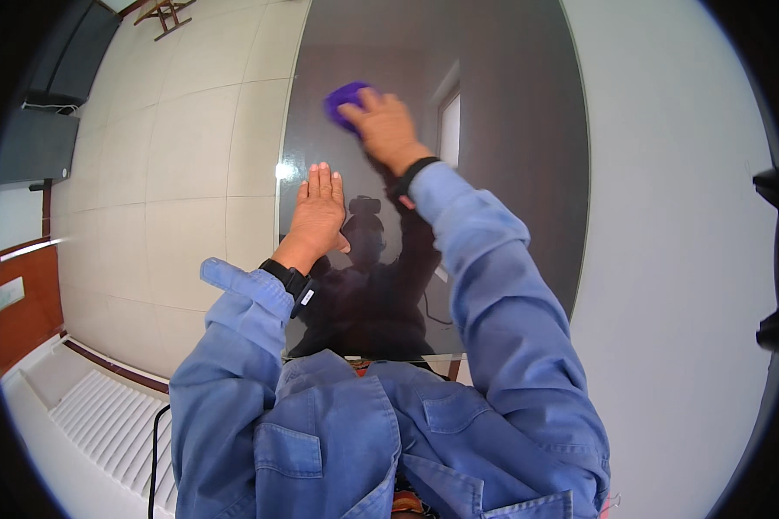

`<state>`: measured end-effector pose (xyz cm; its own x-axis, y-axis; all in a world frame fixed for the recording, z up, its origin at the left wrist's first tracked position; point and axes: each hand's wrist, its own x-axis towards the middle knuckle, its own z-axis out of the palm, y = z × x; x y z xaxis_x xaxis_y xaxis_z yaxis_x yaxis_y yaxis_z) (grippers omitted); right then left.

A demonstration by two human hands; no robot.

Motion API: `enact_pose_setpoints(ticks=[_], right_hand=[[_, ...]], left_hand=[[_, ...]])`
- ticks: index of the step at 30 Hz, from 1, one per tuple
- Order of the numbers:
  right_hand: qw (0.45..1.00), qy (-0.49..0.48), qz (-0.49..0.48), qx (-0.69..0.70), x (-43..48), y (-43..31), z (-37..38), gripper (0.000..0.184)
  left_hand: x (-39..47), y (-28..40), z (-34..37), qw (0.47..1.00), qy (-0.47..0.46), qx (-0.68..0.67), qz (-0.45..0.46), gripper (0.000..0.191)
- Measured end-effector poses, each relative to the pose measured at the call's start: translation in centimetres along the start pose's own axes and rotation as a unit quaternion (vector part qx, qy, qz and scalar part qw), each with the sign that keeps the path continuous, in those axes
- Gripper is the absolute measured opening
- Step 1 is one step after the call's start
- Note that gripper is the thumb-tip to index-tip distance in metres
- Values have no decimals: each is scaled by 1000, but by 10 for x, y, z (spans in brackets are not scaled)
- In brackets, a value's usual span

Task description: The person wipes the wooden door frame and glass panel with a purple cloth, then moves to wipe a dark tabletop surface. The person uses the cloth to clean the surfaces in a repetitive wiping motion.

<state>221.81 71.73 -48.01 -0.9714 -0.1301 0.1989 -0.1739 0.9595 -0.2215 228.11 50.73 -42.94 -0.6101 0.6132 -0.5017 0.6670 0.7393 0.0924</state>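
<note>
A bunched purple cloth point(346, 108) lies against the dark, glossy tabletop point(519, 130), slightly blurred. Over it, my right hand point(387, 130) grips the cloth with bent fingers, the arm stretched forward. My left hand point(317, 217) rests palm down near the table's left edge, its fingers extended and the thumb apart, holding nothing. A dark band point(417, 174) circles my right wrist, and another black band with a small device point(292, 282) is on the left. The underside of the cloth is hidden.
Beyond the table's left edge is a tiled floor point(188, 143). A pale wall point(668, 227) runs along the right side. Dark cabinets point(36, 146) and a wooden stand point(165, 16) are at the far left. A white radiator point(113, 428) is at lower left.
</note>
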Motion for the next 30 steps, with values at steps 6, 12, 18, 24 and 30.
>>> enact_pose_setpoints(ticks=[6, 12, 18, 24, 30], right_hand=[[955, 38, 271, -115, -59, 98, -30, 51], [996, -22, 86, -24, -15, -11, 3, 68], [999, -23, -37, 5, -38, -27, -15, 38], [974, 43, 206, -86, -163, 96, -66, 53], [833, -3, 523, -178, -355, 160, -112, 58]], left_hand=[[-1, 1, 2, 1000, -7, 26, -2, 140], [-1, -2, 8, 1000, 27, 5, 4, 139], [-3, -5, 22, 989, 126, -76, 34, 121], [-86, -2, 28, 998, 27, -46, -29, 124], [-133, 2, 58, 1000, 3, 14, -21, 140]])
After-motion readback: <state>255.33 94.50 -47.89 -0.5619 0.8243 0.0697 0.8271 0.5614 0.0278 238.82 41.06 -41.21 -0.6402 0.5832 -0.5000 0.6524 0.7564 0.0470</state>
